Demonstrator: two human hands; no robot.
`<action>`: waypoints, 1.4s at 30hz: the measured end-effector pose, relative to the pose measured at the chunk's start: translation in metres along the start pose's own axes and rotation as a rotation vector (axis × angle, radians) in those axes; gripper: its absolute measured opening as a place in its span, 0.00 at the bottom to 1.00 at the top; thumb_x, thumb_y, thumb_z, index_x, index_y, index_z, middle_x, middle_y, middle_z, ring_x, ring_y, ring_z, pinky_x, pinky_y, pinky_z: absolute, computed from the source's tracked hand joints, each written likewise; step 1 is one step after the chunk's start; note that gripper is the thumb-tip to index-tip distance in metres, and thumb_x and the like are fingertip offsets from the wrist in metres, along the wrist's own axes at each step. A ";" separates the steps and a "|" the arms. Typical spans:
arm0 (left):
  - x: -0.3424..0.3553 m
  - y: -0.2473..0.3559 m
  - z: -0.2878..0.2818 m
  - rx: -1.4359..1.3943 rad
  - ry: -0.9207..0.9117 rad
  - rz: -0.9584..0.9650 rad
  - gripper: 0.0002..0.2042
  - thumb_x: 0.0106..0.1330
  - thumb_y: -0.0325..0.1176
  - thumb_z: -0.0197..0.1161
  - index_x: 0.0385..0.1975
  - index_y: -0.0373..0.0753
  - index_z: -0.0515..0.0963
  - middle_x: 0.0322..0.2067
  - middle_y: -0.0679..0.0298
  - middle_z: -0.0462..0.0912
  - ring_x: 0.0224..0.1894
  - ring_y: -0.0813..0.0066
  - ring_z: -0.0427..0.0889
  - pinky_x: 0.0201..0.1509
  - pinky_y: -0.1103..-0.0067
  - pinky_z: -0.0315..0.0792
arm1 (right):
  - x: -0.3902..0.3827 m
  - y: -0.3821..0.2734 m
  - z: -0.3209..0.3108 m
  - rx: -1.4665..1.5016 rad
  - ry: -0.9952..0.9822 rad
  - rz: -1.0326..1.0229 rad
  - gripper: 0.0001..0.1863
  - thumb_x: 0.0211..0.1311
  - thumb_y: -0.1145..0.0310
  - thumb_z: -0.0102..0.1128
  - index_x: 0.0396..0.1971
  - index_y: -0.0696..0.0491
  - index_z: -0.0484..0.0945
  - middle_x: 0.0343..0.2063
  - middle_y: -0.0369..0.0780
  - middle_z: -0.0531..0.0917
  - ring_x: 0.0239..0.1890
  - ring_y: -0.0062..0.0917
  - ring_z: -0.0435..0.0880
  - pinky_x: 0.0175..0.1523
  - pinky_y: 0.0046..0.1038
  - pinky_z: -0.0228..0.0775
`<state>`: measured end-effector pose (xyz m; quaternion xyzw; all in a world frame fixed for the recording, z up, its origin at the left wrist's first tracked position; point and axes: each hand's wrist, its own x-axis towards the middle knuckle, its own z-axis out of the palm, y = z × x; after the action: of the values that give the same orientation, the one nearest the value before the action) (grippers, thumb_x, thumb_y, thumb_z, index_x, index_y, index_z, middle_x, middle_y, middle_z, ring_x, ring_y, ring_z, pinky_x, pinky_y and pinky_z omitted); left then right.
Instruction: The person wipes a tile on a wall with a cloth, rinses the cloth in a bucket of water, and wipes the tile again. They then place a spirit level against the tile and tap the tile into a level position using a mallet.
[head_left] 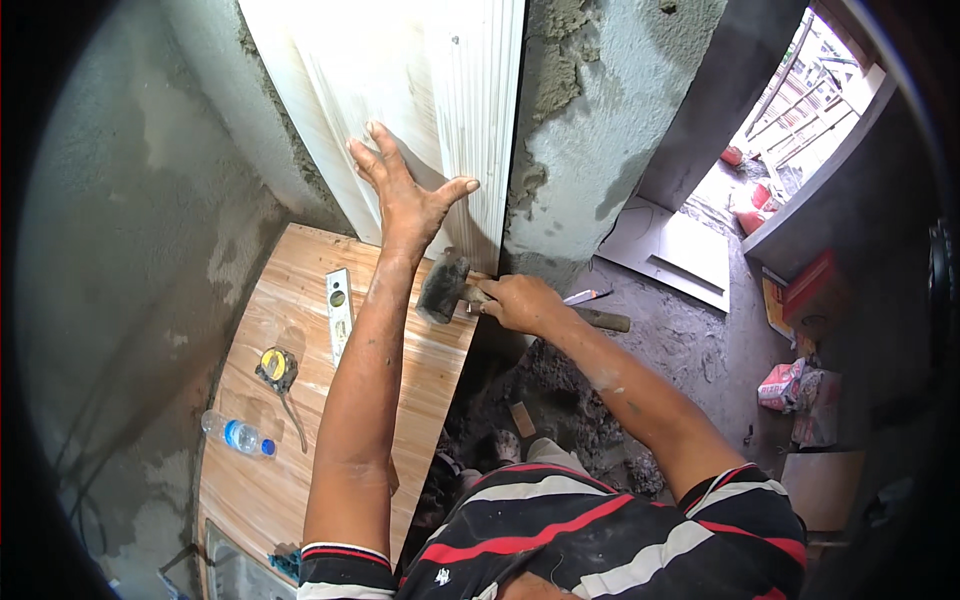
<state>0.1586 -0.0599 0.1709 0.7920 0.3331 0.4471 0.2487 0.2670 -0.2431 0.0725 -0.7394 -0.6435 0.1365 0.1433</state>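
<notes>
A white ribbed panel stands upright against the rough cement wall, above a wood-patterned countertop. My left hand, fingers spread, rests on the panel's face. My right hand grips a hammer by its handle, close up to the dark block head, which is at the panel's lower end beside the countertop's back corner. On the countertop, left of my left forearm, lie a silver level, a yellow tape measure and a clear plastic bottle with a blue cap.
Grey plastered walls close in at the left. At right, a flat pale board lies on the rubble-strewn floor before a bright doorway with stacked wood outside. A red carton and printed sacks line the right wall.
</notes>
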 end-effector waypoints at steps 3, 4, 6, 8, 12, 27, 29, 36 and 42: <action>0.000 0.000 -0.001 0.023 0.007 0.008 0.77 0.41 0.55 0.87 0.79 0.42 0.26 0.73 0.25 0.19 0.79 0.34 0.21 0.81 0.52 0.42 | -0.001 -0.008 -0.017 0.036 0.029 0.004 0.19 0.67 0.60 0.62 0.55 0.50 0.81 0.37 0.51 0.87 0.43 0.50 0.86 0.50 0.50 0.78; 0.000 0.001 0.000 0.029 0.006 0.007 0.77 0.41 0.55 0.87 0.79 0.42 0.26 0.73 0.25 0.19 0.79 0.34 0.21 0.81 0.52 0.43 | -0.002 -0.011 -0.023 0.022 -0.002 0.027 0.21 0.67 0.60 0.61 0.57 0.49 0.80 0.37 0.51 0.87 0.43 0.50 0.86 0.50 0.50 0.78; 0.000 0.001 -0.001 0.017 0.019 0.023 0.77 0.41 0.55 0.87 0.80 0.41 0.27 0.74 0.26 0.20 0.80 0.35 0.24 0.81 0.53 0.44 | -0.009 -0.018 -0.033 0.050 0.030 -0.010 0.22 0.67 0.59 0.62 0.59 0.48 0.78 0.38 0.51 0.86 0.43 0.50 0.85 0.50 0.49 0.77; -0.003 -0.001 -0.002 0.002 0.030 0.039 0.76 0.40 0.55 0.87 0.80 0.41 0.29 0.74 0.27 0.21 0.80 0.35 0.26 0.80 0.54 0.46 | -0.021 -0.021 -0.040 0.078 0.062 -0.045 0.24 0.68 0.57 0.62 0.61 0.47 0.77 0.39 0.51 0.86 0.44 0.50 0.85 0.51 0.48 0.76; -0.010 -0.030 -0.012 0.022 -0.035 0.149 0.70 0.44 0.48 0.87 0.81 0.45 0.36 0.77 0.31 0.29 0.80 0.31 0.34 0.81 0.52 0.47 | -0.054 -0.017 -0.070 0.211 0.358 -0.221 0.23 0.66 0.62 0.65 0.59 0.54 0.78 0.37 0.51 0.85 0.39 0.50 0.85 0.46 0.46 0.77; -0.013 -0.053 0.031 0.232 0.208 0.451 0.61 0.55 0.57 0.76 0.75 0.22 0.44 0.71 0.19 0.40 0.76 0.22 0.37 0.78 0.40 0.37 | -0.005 -0.070 -0.137 0.190 0.535 -0.246 0.21 0.66 0.65 0.65 0.57 0.56 0.78 0.41 0.52 0.86 0.44 0.52 0.85 0.49 0.46 0.78; -0.017 -0.049 0.028 0.336 0.224 0.488 0.59 0.54 0.57 0.76 0.74 0.23 0.47 0.71 0.20 0.41 0.76 0.22 0.38 0.77 0.38 0.37 | -0.006 -0.068 -0.138 0.186 0.543 -0.300 0.21 0.66 0.65 0.65 0.57 0.56 0.78 0.42 0.52 0.86 0.44 0.52 0.85 0.49 0.46 0.78; -0.018 -0.038 0.021 0.182 0.181 0.443 0.56 0.54 0.56 0.77 0.75 0.29 0.53 0.74 0.27 0.48 0.78 0.29 0.38 0.81 0.46 0.30 | -0.008 -0.068 -0.140 0.238 0.580 -0.328 0.23 0.65 0.66 0.65 0.58 0.57 0.79 0.45 0.53 0.86 0.47 0.51 0.86 0.52 0.44 0.79; -0.021 -0.040 0.002 -0.108 0.143 0.217 0.50 0.62 0.42 0.74 0.77 0.28 0.48 0.76 0.33 0.44 0.80 0.37 0.42 0.82 0.57 0.43 | -0.055 -0.067 -0.140 0.309 0.594 -0.324 0.23 0.61 0.71 0.69 0.56 0.60 0.80 0.46 0.55 0.86 0.46 0.51 0.86 0.51 0.40 0.79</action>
<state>0.1399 -0.0496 0.1307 0.7749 0.2376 0.5442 0.2168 0.2522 -0.2941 0.2289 -0.6051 -0.6543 -0.0131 0.4534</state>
